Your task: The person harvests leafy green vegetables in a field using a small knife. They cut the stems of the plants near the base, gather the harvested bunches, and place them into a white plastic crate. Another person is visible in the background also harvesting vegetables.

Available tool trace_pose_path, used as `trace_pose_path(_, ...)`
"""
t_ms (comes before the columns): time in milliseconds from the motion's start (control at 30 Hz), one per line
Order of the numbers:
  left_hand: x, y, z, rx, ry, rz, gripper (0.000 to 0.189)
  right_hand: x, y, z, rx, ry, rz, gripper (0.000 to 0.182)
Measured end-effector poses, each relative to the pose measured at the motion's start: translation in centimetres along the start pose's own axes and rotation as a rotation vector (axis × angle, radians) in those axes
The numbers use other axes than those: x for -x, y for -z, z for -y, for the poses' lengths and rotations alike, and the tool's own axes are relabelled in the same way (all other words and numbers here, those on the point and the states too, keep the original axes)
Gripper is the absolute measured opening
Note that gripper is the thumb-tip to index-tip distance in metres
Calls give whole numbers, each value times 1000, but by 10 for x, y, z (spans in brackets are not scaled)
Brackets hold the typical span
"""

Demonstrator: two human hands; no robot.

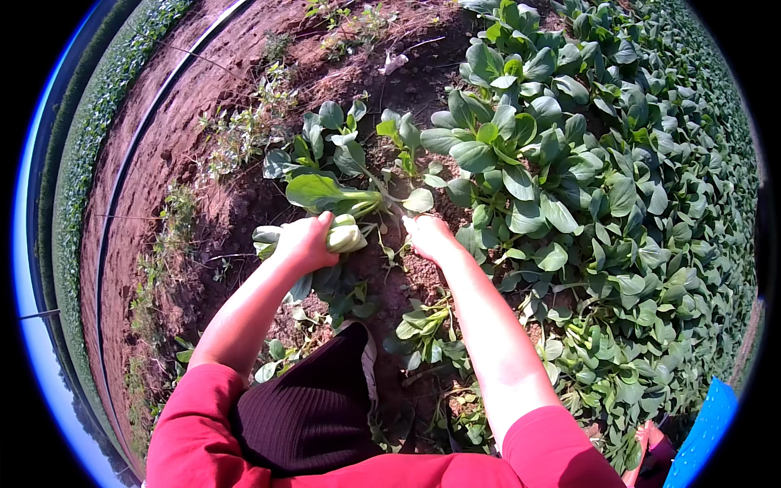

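My left hand (pixel 309 244) is closed around a harvested bok choy (pixel 346 236). Its pale, thick stalk base points right, and its leaves trail out to the left under the hand. Just beyond lies a leaning bok choy plant (pixel 332 194), its light green stalks running to the right. Close to the base of that plant is my right hand (pixel 430 236), low over the soil with its fingers curled. Whether those fingers hold a blade or a stem is too small to tell. A small bok choy seedling (pixel 404 139) stands upright beyond my right hand.
Dense rows of bok choy (pixel 628 183) fill the right side. Loose leafy plants (pixel 427 332) lie between my arms. Weeds (pixel 244 128) and a black irrigation hose (pixel 125 165) run along the left. At lower right are part of another person (pixel 651 436) and a blue object (pixel 701 436).
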State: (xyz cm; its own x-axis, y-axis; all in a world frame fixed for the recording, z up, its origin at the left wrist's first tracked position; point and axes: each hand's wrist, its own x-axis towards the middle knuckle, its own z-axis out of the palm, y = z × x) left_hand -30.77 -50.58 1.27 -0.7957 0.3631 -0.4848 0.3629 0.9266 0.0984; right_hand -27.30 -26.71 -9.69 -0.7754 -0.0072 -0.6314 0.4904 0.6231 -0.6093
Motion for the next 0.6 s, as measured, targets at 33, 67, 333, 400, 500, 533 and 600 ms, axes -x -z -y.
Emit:
trace_pose_path(33, 4, 3, 1, 15, 4, -9, 61, 12, 7, -5, -110, 12, -20, 41)
trace_pose_path(67, 13, 7, 3, 49, -20, -46, 64, 29, 16, -15, -345, -29, 35, 33)
trace_pose_path(333, 74, 32, -29, 650, -406, 33, 78, 114, 21, -18, -1527, 315, 178, 44)
trace_pose_path(400, 76, 28, -44, 602, -502, 45, 76, 124, 20, -6, -1589, 298, 181, 49)
trace_pose_path(500, 82, 22, -56, 666, -550, 75, 78, 147, 39, 1, -1380, 305, 12, 47)
trace_pose_path(533, 84, 21, -57, 781, -506, 50, 78, 161, 52, -2, -1322, 373, -71, 45)
trace_pose_path(600, 92, 22, -60, 1051, -529, -75, 76, 192, 80, -4, -1000, 504, -450, 46)
